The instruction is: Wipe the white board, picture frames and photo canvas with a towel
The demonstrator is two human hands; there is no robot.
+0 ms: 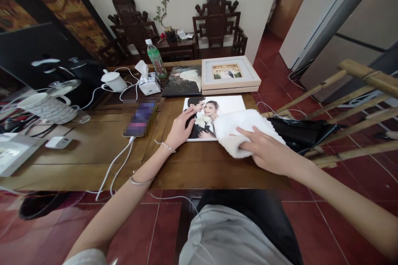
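A white photo panel [231,102] with a printed picture of a couple lies flat on the wooden table [186,165]. My left hand [182,127] rests on its left edge, fingers stretched out over the print. In my right hand [264,147] is a fluffy white cloth [245,124], gripped with the thumb tucked under a fold. The cloth covers the right part of the panel and hangs past its near edge. Behind the panel lie a dark photo panel [182,87] and a light wooden picture frame [253,78].
To the left are a phone [139,120] on a white cable, a tissue box [149,84], a green-capped-label bottle [156,59], a lidded white cup [113,80], a patterned mug [46,107] and a charger [57,142]. A bamboo chair [357,74] stands at the right.
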